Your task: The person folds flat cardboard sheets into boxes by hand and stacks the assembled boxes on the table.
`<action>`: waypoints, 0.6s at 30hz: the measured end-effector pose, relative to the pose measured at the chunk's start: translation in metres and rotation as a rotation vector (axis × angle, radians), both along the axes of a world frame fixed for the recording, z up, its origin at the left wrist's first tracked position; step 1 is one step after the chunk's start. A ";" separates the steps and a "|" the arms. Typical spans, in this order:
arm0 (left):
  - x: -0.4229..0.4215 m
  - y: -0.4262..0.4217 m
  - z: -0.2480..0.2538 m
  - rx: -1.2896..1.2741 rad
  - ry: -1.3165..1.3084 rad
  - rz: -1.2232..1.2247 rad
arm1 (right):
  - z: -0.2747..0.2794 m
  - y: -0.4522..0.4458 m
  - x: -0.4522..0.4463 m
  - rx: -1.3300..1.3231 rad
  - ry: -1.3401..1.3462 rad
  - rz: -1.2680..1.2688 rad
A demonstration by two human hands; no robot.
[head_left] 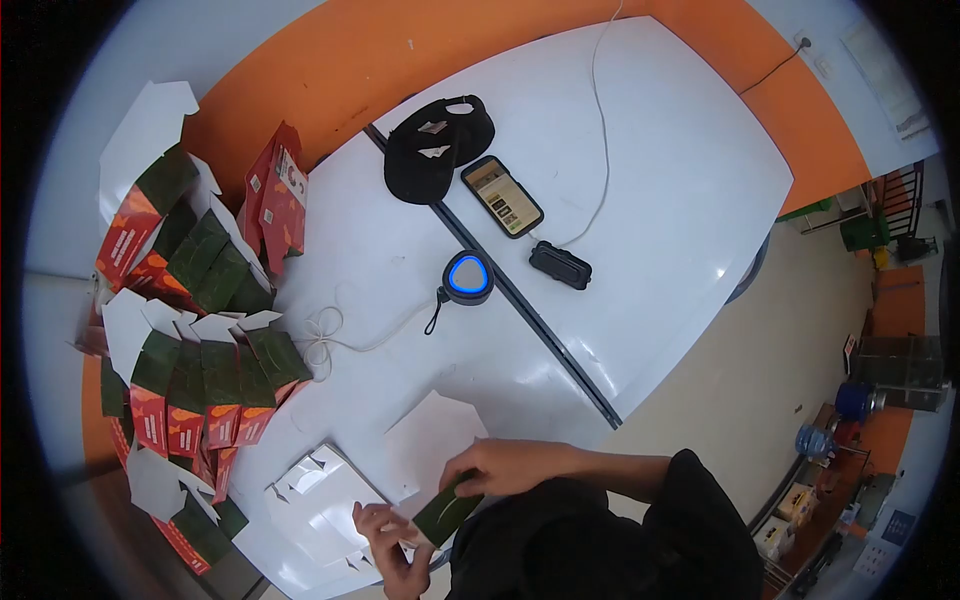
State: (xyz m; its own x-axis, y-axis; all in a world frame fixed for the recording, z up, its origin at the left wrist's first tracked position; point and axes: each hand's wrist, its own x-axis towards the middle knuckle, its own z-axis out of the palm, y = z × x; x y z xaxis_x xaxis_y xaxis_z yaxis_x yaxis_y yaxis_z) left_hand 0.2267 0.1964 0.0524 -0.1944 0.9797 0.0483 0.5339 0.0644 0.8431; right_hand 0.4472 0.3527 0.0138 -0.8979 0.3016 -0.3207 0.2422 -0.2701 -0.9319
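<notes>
Near the table's front edge, a dark green piece [446, 512] lies between my two hands. My right hand [500, 468] is closed on its upper edge, with the fingers bent over it. My left hand [393, 541] is at its lower left, beside a pale part that it touches, with some fingers apart. A white sheet or flap [432, 440] lies on the table just behind my hands. To the left sits a white stack [325, 500] with small dark cut marks.
Red boxes with green panels [205, 395] crowd the left side, near red packets [273, 200]. Farther back are a black cap [430, 150], a phone [503, 197], a black case [560, 265], a round device with a blue ring [468, 277] and a white cable [370, 347].
</notes>
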 end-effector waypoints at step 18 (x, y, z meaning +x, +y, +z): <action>0.026 -0.044 0.013 -0.299 0.145 -0.038 | 0.040 -0.061 0.002 0.416 -0.043 0.025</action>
